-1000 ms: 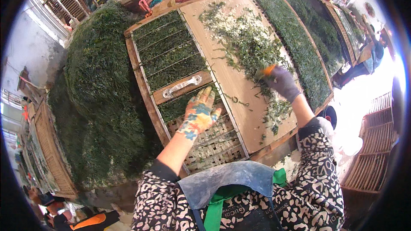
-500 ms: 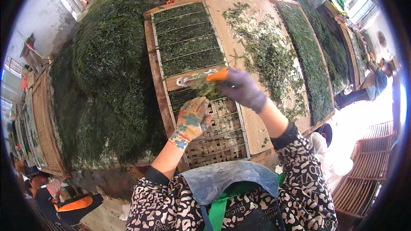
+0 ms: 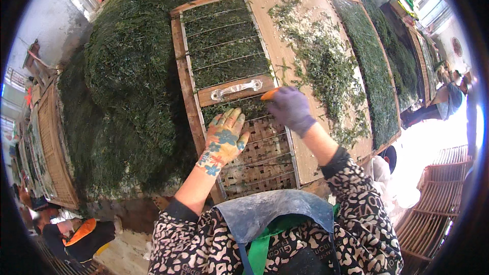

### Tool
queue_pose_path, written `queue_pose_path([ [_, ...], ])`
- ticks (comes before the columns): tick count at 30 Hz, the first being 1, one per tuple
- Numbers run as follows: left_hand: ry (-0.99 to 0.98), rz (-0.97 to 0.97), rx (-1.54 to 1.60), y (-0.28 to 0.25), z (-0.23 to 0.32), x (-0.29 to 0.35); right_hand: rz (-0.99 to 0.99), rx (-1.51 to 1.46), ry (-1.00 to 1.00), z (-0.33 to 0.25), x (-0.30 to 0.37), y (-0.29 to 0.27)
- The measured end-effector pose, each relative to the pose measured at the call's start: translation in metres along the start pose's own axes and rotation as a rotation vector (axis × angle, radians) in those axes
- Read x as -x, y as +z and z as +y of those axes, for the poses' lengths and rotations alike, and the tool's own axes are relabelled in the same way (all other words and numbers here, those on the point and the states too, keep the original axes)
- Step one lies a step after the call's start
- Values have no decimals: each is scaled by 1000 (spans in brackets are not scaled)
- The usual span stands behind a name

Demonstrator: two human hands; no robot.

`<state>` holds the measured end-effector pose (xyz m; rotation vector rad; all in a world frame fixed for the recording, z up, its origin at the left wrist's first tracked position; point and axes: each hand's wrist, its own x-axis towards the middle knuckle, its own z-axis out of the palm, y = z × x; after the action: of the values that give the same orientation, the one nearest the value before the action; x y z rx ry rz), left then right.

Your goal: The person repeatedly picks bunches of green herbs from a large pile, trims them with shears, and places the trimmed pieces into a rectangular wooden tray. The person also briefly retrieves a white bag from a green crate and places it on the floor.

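Flat, fingers apart: left hand presses greens just below the wooden bar; right hand, fingers curled together, beside it.

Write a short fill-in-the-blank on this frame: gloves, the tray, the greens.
1. The left hand wears a ____ patterned glove.
2. The right hand wears a ____ glove with orange fingertips.
3. The wooden block on the woven tray carries a ____ handle.
4. Left of the tray is a big heap of ____ leaves.

Answers: floral; purple; metal; green
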<state>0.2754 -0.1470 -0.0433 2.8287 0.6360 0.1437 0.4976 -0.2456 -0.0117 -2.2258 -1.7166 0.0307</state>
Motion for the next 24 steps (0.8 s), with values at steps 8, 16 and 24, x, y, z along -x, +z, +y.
queue_pose_path([
  [8, 251, 64, -4, 23, 23, -45, 14, -327, 148, 45, 4, -23],
  [16, 84, -13, 145, -7, 12, -23, 54, -302, 83, -12, -8, -22],
  [24, 174, 258, 68, 10, -2, -10, -10, -243, 203, 14, -8, -5],
])
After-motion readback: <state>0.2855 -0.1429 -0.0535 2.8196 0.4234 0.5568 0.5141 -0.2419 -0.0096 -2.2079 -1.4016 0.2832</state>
